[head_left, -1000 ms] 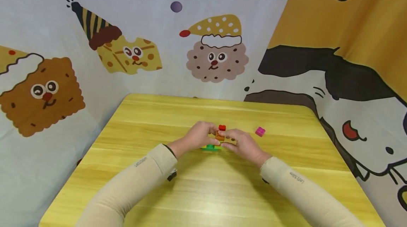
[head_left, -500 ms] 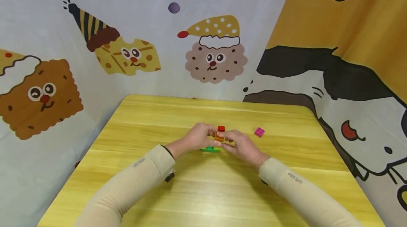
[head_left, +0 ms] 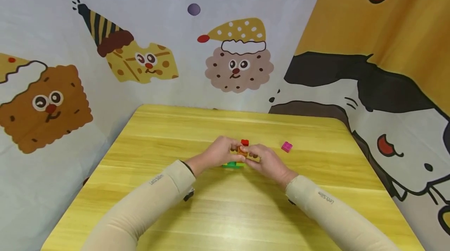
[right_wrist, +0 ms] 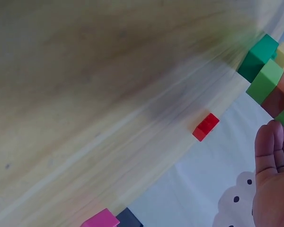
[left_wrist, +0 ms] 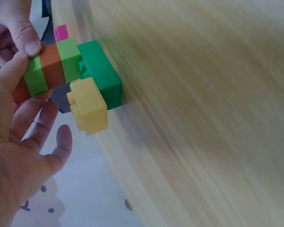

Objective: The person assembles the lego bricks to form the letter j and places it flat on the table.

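Note:
A stack of toy building bricks [left_wrist: 52,65] stands upright on the table, with orange and light green bricks alternating above a dark green brick [left_wrist: 102,73]. Beside the lower stack is a yellow brick [left_wrist: 91,106]; how it is joined I cannot tell. My left hand [head_left: 221,152] pinches the upper bricks, its other fingers spread behind. From the other side my right hand [head_left: 268,160] grips the same upper part, its thumb pressed on the top light green brick [left_wrist: 35,75]. Fingers hide much of the stack in the head view.
A small red brick [right_wrist: 206,126] lies on the table behind the stack, near the far edge. Further right lies a pink brick [head_left: 286,146]. The wooden table [head_left: 225,212] ends at a printed cloth backdrop [head_left: 190,63].

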`<action>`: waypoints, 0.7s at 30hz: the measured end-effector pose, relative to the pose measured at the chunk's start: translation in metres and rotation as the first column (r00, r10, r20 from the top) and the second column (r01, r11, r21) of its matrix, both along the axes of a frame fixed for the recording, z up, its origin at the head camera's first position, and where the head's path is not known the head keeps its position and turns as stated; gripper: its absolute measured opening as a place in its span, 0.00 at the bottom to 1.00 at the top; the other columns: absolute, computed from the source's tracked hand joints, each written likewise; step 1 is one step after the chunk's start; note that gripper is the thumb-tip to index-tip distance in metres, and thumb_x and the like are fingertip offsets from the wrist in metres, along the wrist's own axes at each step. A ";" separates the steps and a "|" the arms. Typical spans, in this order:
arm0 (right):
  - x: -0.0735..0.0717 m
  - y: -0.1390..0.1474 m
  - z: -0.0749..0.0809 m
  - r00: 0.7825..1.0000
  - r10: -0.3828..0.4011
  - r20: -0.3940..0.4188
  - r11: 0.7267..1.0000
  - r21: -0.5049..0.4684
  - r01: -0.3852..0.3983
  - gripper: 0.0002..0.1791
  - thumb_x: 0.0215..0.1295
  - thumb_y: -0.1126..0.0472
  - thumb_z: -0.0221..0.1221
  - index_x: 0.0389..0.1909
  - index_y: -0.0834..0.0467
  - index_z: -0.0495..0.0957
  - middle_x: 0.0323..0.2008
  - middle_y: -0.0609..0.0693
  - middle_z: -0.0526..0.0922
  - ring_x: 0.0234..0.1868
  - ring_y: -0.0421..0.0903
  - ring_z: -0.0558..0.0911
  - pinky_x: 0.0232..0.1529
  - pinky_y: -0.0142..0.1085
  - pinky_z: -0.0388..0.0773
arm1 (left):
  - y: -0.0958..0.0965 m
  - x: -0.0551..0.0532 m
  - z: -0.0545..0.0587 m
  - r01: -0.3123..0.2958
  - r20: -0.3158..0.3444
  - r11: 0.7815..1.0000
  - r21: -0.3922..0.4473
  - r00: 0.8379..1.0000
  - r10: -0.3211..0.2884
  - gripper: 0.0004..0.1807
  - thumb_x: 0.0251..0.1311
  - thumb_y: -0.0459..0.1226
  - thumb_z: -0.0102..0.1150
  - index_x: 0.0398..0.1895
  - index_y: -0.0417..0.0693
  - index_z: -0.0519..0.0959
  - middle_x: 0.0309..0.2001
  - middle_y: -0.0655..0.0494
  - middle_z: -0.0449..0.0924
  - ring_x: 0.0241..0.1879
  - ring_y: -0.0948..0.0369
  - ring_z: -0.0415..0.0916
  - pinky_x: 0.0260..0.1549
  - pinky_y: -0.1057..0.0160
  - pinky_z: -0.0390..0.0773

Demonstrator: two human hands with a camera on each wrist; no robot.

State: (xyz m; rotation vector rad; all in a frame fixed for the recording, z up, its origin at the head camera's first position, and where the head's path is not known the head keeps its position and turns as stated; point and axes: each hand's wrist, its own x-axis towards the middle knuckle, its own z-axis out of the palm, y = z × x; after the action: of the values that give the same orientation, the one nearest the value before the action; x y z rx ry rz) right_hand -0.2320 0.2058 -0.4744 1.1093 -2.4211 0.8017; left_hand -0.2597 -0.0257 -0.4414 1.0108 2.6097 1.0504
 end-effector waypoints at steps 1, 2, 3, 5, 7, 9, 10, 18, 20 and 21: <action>0.001 0.000 -0.001 1.000 -0.003 0.002 1.000 0.001 0.003 0.23 0.62 0.66 0.76 0.59 0.58 0.85 0.49 0.53 0.91 0.42 0.49 0.89 0.44 0.40 0.90 | 0.000 0.000 -0.001 0.003 -0.001 1.000 -0.003 1.000 -0.003 0.14 0.67 0.48 0.73 0.51 0.53 0.89 0.44 0.59 0.93 0.29 0.69 0.80 0.31 0.72 0.76; 0.001 0.001 -0.002 1.000 -0.006 0.009 1.000 0.002 0.006 0.23 0.62 0.66 0.76 0.59 0.58 0.85 0.49 0.53 0.91 0.42 0.50 0.90 0.44 0.40 0.90 | 0.000 0.000 -0.002 0.004 -0.003 1.000 -0.007 1.000 -0.004 0.15 0.67 0.48 0.73 0.51 0.53 0.90 0.44 0.59 0.93 0.29 0.70 0.80 0.32 0.73 0.77; 0.002 0.001 -0.003 1.000 -0.010 0.016 1.000 0.005 0.010 0.23 0.62 0.66 0.76 0.59 0.58 0.85 0.49 0.54 0.91 0.43 0.50 0.90 0.44 0.40 0.90 | 0.001 0.001 -0.003 0.004 -0.006 1.000 -0.015 1.000 -0.004 0.15 0.67 0.48 0.73 0.51 0.53 0.90 0.45 0.59 0.94 0.29 0.71 0.79 0.32 0.73 0.77; 0.003 0.002 -0.005 0.999 -0.021 0.029 1.000 0.019 0.021 0.22 0.64 0.65 0.75 0.59 0.58 0.85 0.50 0.53 0.91 0.44 0.50 0.90 0.46 0.40 0.90 | 0.001 0.001 -0.003 0.002 -0.015 1.000 -0.030 1.000 -0.003 0.17 0.67 0.49 0.73 0.53 0.52 0.90 0.46 0.58 0.93 0.28 0.73 0.78 0.33 0.73 0.77; 0.004 0.002 -0.005 0.999 -0.029 0.027 0.999 0.039 0.028 0.22 0.65 0.64 0.75 0.60 0.57 0.85 0.50 0.53 0.91 0.45 0.50 0.90 0.47 0.39 0.90 | 0.001 0.001 -0.004 0.002 -0.024 0.999 -0.034 1.000 -0.003 0.17 0.67 0.49 0.73 0.54 0.52 0.90 0.48 0.57 0.93 0.29 0.72 0.78 0.33 0.73 0.77; 0.005 0.002 -0.004 0.999 -0.034 0.005 0.997 0.063 0.033 0.23 0.65 0.64 0.75 0.61 0.57 0.84 0.51 0.54 0.91 0.46 0.50 0.91 0.48 0.39 0.90 | 0.001 0.001 -0.005 0.001 -0.028 0.999 -0.035 1.000 -0.002 0.18 0.67 0.49 0.73 0.55 0.52 0.90 0.49 0.56 0.93 0.29 0.70 0.79 0.33 0.72 0.76; 0.005 0.002 -0.004 0.999 -0.035 -0.009 0.996 0.076 0.035 0.24 0.65 0.64 0.75 0.61 0.57 0.84 0.50 0.53 0.91 0.46 0.50 0.90 0.47 0.39 0.90 | 0.001 0.002 -0.004 -0.003 -0.031 0.999 -0.039 1.000 0.001 0.18 0.67 0.49 0.73 0.55 0.52 0.90 0.49 0.56 0.93 0.30 0.69 0.80 0.33 0.72 0.76; 0.007 0.000 0.003 0.997 -0.073 0.037 0.991 0.116 0.069 0.26 0.68 0.62 0.73 0.65 0.54 0.80 0.51 0.54 0.90 0.44 0.51 0.91 0.45 0.41 0.90 | 0.001 0.002 -0.001 -0.031 -0.056 0.996 -0.081 0.998 0.027 0.22 0.66 0.51 0.74 0.58 0.53 0.89 0.51 0.56 0.93 0.39 0.67 0.86 0.37 0.70 0.79; 0.007 0.000 0.005 0.993 -0.095 0.065 0.989 0.123 0.087 0.26 0.69 0.60 0.73 0.66 0.53 0.79 0.51 0.53 0.90 0.45 0.50 0.90 0.46 0.41 0.90 | 0.001 0.002 -0.001 -0.030 -0.069 0.997 -0.074 0.997 0.025 0.21 0.66 0.51 0.74 0.57 0.53 0.89 0.51 0.57 0.93 0.40 0.65 0.86 0.38 0.70 0.80; 0.007 0.001 0.007 0.992 -0.104 0.077 0.987 0.128 0.094 0.26 0.69 0.60 0.72 0.66 0.52 0.79 0.52 0.52 0.91 0.45 0.50 0.90 0.46 0.41 0.90 | 0.001 0.002 -0.001 -0.029 -0.074 0.997 -0.070 0.997 0.024 0.21 0.66 0.51 0.74 0.57 0.54 0.89 0.50 0.57 0.93 0.40 0.66 0.86 0.38 0.69 0.80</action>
State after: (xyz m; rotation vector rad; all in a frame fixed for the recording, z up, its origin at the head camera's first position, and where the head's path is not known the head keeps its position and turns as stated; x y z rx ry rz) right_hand -0.2246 0.2064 -0.4675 1.0083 -2.6040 0.6870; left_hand -0.2579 -0.0247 -0.4424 1.0206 2.7052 0.9358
